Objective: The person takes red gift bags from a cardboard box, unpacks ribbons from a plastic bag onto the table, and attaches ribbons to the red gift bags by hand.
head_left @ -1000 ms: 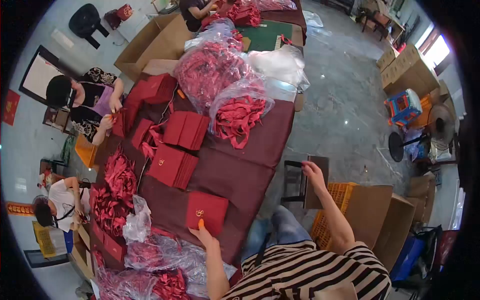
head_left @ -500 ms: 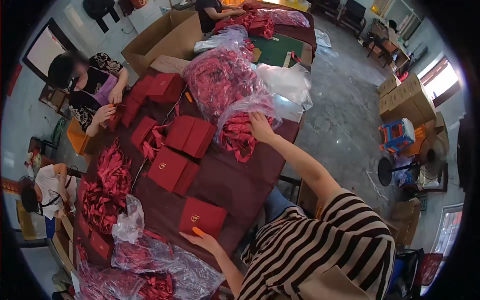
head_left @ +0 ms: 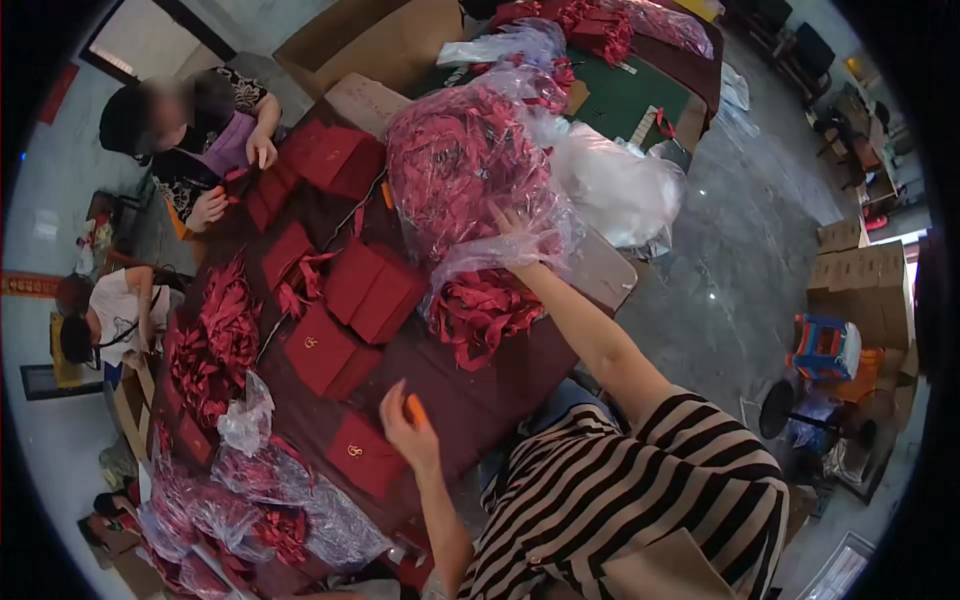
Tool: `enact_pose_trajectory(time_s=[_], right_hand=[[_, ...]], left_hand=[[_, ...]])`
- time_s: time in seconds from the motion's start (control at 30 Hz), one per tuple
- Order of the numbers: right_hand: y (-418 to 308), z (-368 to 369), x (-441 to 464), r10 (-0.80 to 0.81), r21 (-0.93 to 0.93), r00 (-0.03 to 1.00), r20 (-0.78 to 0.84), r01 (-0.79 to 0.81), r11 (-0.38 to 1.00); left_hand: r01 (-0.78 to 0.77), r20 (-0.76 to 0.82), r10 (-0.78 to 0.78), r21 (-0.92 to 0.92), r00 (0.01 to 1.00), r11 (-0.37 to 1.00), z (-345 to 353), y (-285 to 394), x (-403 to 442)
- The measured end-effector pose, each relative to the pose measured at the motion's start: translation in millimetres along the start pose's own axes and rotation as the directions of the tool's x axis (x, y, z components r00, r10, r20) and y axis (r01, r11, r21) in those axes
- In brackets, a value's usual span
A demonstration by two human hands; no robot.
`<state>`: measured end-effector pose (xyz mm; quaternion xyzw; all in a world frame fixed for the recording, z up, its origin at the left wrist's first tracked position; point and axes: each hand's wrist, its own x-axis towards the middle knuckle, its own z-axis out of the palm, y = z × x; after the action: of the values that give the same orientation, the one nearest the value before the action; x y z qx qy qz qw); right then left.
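Observation:
My left hand [head_left: 410,432] is raised over the near part of the table, its fingers apart and an orange cover on one of them. Just beside it lies a flat red box [head_left: 362,452] with a gold emblem. My right hand [head_left: 517,240] reaches into the folds of a clear plastic bag [head_left: 470,150] full of red ribbons, fingers stretched out and partly veiled by the film. Below its wrist, a tangle of red ribbons [head_left: 480,310] spills from the bag's mouth. Further left are more red boxes [head_left: 330,350] in stacks.
Across the table a person [head_left: 215,150] handles red pieces. Another person in white [head_left: 125,310] sits at the left. Ribbon heaps [head_left: 215,335] and a second plastic bag [head_left: 330,520] lie along the left side. A cardboard box [head_left: 365,45] stands behind; a fan [head_left: 790,410] is at right.
My left hand has lifted from the emblem box and moved up. My right hand has moved from the ribbons in the bag's mouth further in among the plastic folds. The view has turned.

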<state>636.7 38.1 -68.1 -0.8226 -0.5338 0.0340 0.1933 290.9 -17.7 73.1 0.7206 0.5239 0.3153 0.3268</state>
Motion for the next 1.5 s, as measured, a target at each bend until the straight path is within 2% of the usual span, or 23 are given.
enact_pose_trajectory(time_s=[0.1, 0.13, 0.2, 0.23, 0.3, 0.37, 0.47, 0.5, 0.53, 0.6, 0.77, 0.83, 0.87, 0.97, 1.07, 1.13, 1.17, 1.23, 1.27, 1.33, 1.37, 1.47, 1.5], right_hand=[[-4, -10, 2, -0.148, -0.039, 0.968, 0.205, 0.159, 0.987], [16, 25, -11, -0.345, -0.036, 0.926, -0.153, 0.344, 0.938], [8, -14, -22, -0.352, 0.372, 0.933, -0.077, 0.355, 0.858], [-10, -46, -30, -0.248, 0.704, 0.967, -0.066, 0.221, 0.675], [-21, -87, -25, -0.275, 0.636, 0.961, 0.028, 0.195, 0.747], [-25, -83, -28, -0.282, 0.563, 0.951, 0.128, 0.164, 0.81], [-15, -18, -23, 0.019, 0.357, 0.866, -0.5, 0.186, 0.916], [-20, -7, -11, 0.101, 0.701, 0.931, -0.351, 0.189, 0.687], [-34, -12, -1, 0.106, 0.704, 0.927, -0.361, 0.196, 0.682], [-57, -30, 19, 0.246, 0.36, 0.868, -0.431, -0.085, 0.929], [-67, -61, 57, 0.215, 0.442, 0.86, -0.462, 0.013, 0.897], [-61, -72, 72, 0.139, 0.163, 0.869, -0.474, -0.069, 0.984], [-57, -64, 85, 0.36, 0.401, 0.862, -0.356, -0.207, 0.892], [-51, -79, 115, 0.299, 0.375, 0.941, -0.159, -0.223, 0.9], [-27, -56, 136, 0.169, 0.19, 0.965, -0.201, -0.131, 0.973], [-13, -59, 140, 0.096, 0.258, 0.964, -0.248, -0.03, 0.966], [-8, -60, 139, 0.095, 0.258, 0.967, -0.236, -0.032, 0.966], [0, -63, 132, 0.072, 0.373, 0.979, -0.188, 0.003, 0.928], [-2, -61, 123, 0.052, 0.294, 0.949, -0.31, 0.044, 0.955], [-8, -66, 98, 0.024, 0.266, 0.967, -0.255, 0.047, 0.963], [-5, -49, 82, 0.013, 0.437, 0.934, -0.356, 0.154, 0.886], [-24, -59, 11, 0.09, 0.428, 0.993, 0.079, -0.115, 0.896], [-38, -97, -12, -0.036, 0.4, 0.994, 0.1, -0.007, 0.917]], left_hand=[[-0.235, 0.118, 0.231, 0.023, 0.966, 0.972, 92, 27, 47], [-0.298, 0.098, 0.298, -0.011, 0.95, 0.954, 116, 37, 65], [-0.457, 0.091, 0.452, 0.302, 0.887, 0.837, 148, 50, 98], [-0.455, 0.083, 0.452, 0.297, 0.888, 0.84, 162, 43, 113], [-0.393, 0.318, 0.291, 0.329, 0.902, 0.859, 180, 29, 134], [-0.337, 0.349, 0.254, 0.203, 0.902, 0.919, 180, 27, 136], [-0.34, 0.209, 0.352, -0.093, 0.912, 0.936, 164, 67, 115], [-0.353, 0.174, 0.376, -0.149, 0.91, 0.924, 161, 75, 107], [-0.29, 0.191, 0.323, -0.181, 0.927, 0.94, 157, 85, 101], [-0.32, 0.183, 0.354, -0.19, 0.917, 0.928, 147, 97, 96], [-0.308, 0.4, 0.345, -0.155, 0.849, 0.939, 115, 118, 87], [-0.312, 0.411, 0.358, -0.176, 0.838, 0.934, 110, 122, 78], [-0.312, 0.426, 0.367, -0.195, 0.827, 0.93, 108, 125, 75], [-0.29, 0.506, 0.31, -0.12, 0.805, 0.949, 103, 136, 68], [-0.285, 0.504, 0.3, -0.108, 0.81, 0.952, 104, 131, 73], [-0.006, 0.538, 0.03, -0.046, 0.843, 0.999, 108, 130, 75], [-0.165, 0.5, 0.122, 0.044, 0.857, 0.985, 113, 123, 76], [-0.234, 0.426, 0.143, 0.168, 0.893, 0.958, 129, 102, 73], [-0.193, 0.404, 0.103, 0.188, 0.909, 0.963, 141, 85, 74], [-0.261, 0.252, 0.22, 0.14, 0.942, 0.955, 153, 62, 87], [-0.292, 0.19, 0.259, 0.171, 0.947, 0.941, 157, 51, 95], [-0.196, 0.007, 0.199, 0.221, 0.98, 0.955, 160, 47, 122], [-0.137, -0.028, 0.141, 0.119, 0.99, 0.984, 162, 43, 130]])
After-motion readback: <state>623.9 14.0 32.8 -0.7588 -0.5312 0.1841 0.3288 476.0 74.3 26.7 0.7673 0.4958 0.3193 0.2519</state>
